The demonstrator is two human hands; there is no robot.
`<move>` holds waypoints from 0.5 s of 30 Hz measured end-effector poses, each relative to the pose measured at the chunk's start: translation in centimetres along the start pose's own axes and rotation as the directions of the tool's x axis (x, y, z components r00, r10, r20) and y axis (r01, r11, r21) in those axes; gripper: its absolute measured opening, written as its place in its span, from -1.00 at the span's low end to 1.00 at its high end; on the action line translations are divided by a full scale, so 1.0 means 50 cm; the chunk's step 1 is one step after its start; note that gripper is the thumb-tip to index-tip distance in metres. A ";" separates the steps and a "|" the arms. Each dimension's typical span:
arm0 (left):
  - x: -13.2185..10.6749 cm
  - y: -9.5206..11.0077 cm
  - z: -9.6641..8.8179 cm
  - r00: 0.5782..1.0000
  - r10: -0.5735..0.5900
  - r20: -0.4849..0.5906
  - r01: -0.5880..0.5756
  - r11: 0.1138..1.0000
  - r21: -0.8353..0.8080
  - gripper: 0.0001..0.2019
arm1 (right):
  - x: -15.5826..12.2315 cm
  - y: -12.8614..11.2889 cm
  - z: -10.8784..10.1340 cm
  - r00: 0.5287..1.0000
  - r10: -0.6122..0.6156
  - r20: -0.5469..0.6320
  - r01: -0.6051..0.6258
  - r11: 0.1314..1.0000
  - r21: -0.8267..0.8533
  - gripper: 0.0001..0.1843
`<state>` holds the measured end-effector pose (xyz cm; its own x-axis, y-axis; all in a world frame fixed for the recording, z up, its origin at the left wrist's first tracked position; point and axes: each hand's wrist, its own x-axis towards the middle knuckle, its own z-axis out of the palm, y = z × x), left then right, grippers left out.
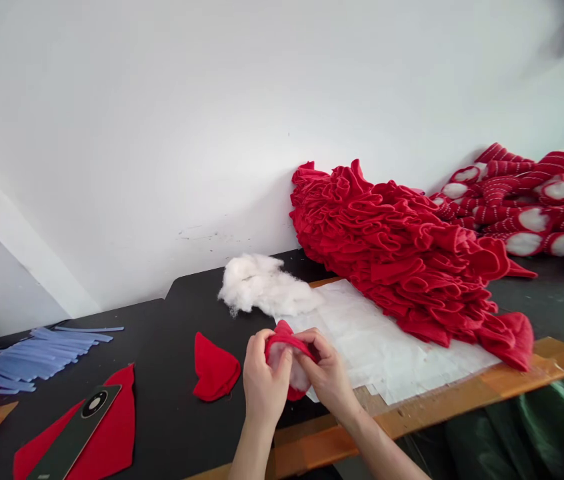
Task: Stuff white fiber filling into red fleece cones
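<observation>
Both hands grip a red fabric pouch [297, 393] with white stuffing showing in its opening. My left hand [265, 380] pinches the left rim, its thumb at the stuffing. My right hand [329, 373] closes on the right rim, thumb also turned in toward the opening. Left of my left hand lies a small folded red fabric piece [217, 368] on the black table. Beyond my hands sits a loose heap of white fiber stuffing [262, 285]. To the right rises a large pile of red fabric pieces [392, 247].
A white sheet [362, 333] lies under the red pile. Stuffed red striped tubes [522, 200] are heaped at far right. At left are blue strips [37, 357] and a dark phone [77, 433] on red fabric [119, 427]. Brown tape [387, 423] covers the front edge.
</observation>
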<state>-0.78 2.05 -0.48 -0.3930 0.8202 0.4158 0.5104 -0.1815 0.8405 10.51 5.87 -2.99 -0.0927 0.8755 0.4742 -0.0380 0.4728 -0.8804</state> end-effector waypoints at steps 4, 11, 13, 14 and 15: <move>0.007 -0.003 -0.003 0.997 -0.040 -0.058 0.048 0.989 0.142 -0.91 | -0.010 -0.007 0.007 0.996 -0.090 0.007 0.091 0.995 -0.050 -0.79; -0.026 -0.003 -0.009 0.974 -0.213 0.077 0.226 0.945 -0.238 -0.79 | 0.005 -0.001 0.001 0.991 0.039 -0.125 -0.037 0.999 0.017 -0.83; -0.042 -0.002 0.001 0.944 -0.293 0.148 0.326 0.896 -0.301 -0.84 | 0.004 -0.004 0.009 0.984 0.100 -0.145 -0.092 0.994 0.061 -0.85; -0.050 -0.002 0.008 0.937 -0.309 0.162 0.345 0.887 -0.305 -0.89 | 0.002 -0.006 0.013 0.979 0.122 -0.161 -0.114 0.992 0.062 -0.86; -0.056 -0.002 0.015 0.936 -0.312 0.165 0.349 0.886 -0.304 -0.94 | 0.001 -0.007 0.017 0.973 0.136 -0.189 -0.128 0.990 0.052 -0.86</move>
<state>0.83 0.19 -1.98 -0.4008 0.9136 0.0693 0.0830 -0.0391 0.9958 9.67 5.68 -2.65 0.0924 0.9345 0.3437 -0.0777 0.3508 -0.9332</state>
